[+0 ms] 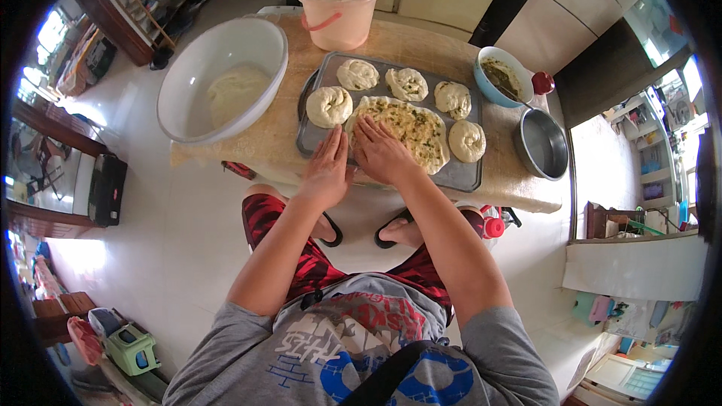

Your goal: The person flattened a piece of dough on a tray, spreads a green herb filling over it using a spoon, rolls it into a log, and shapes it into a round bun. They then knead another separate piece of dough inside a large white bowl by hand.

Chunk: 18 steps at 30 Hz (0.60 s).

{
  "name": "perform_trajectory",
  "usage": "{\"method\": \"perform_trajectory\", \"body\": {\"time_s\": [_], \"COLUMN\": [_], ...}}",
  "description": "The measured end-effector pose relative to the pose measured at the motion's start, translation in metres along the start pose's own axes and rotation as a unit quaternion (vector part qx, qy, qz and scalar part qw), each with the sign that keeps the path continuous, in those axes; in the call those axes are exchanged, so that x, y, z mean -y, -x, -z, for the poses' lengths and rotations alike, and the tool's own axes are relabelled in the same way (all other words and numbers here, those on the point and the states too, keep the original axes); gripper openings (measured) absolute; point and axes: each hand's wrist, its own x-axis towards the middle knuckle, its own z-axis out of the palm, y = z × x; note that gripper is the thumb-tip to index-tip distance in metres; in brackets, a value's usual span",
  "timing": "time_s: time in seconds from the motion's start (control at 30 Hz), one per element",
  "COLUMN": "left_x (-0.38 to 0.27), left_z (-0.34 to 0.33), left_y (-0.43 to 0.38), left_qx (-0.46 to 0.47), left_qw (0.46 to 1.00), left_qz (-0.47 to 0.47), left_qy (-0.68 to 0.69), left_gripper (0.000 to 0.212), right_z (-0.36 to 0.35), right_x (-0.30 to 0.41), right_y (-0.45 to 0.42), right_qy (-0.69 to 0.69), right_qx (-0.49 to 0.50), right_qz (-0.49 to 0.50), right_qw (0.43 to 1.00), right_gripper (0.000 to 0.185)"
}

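A flattened sheet of dough [414, 127], spread with a filling flecked with green, lies at the front middle of a grey metal tray [389, 59]. My right hand [382, 149] rests flat on the sheet's left end, fingers together. Just left of it, my left hand [329, 166] lies flat with its fingertips by the sheet's left edge; whether they touch the dough is unclear. Neither hand holds anything. Around the sheet sit several coiled dough rolls, among them one [329, 107] near my left fingertips and another [467, 141] at the right.
A large white basin [271, 39] with dough [237, 93] stands left on the table [248, 152]. Behind the tray is a pink plastic bucket [338, 5]. At right are a blue bowl of filling [489, 87] with a utensil, a round metal pan [541, 144] and a red-capped object [542, 83].
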Motion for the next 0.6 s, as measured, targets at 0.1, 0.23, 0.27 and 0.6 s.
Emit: {"method": "perform_trajectory", "body": {"time_s": [0.1, 0.23, 0.27, 0.6], "left_x": [0.009, 0.016, 0.017, 0.010], "left_z": [0.004, 0.009, 0.010, 0.014], "left_y": [-0.003, -0.017, -0.020, -0.016], "left_qx": [-0.014, -0.019, -0.016, 0.020], "left_qw": [0.999, 0.997, 0.997, 0.999], "left_qz": [-0.011, -0.009, -0.004, 0.039], "left_qy": [0.040, 0.077, 0.081, 0.013], "left_gripper": [0.070, 0.068, 0.068, 0.064], "right_z": [0.000, 0.004, 0.005, 0.016], "right_x": [0.007, 0.008, 0.008, 0.005], "right_y": [0.010, 0.019, 0.018, -0.005], "right_qy": [0.017, 0.007, 0.008, 0.083], "right_qx": [-0.006, 0.018, -0.021, 0.016], "right_qz": [0.035, 0.035, 0.015, 0.004], "right_qw": [0.999, 0.999, 1.000, 0.996], "right_gripper": [0.068, 0.065, 0.066, 0.069]}}
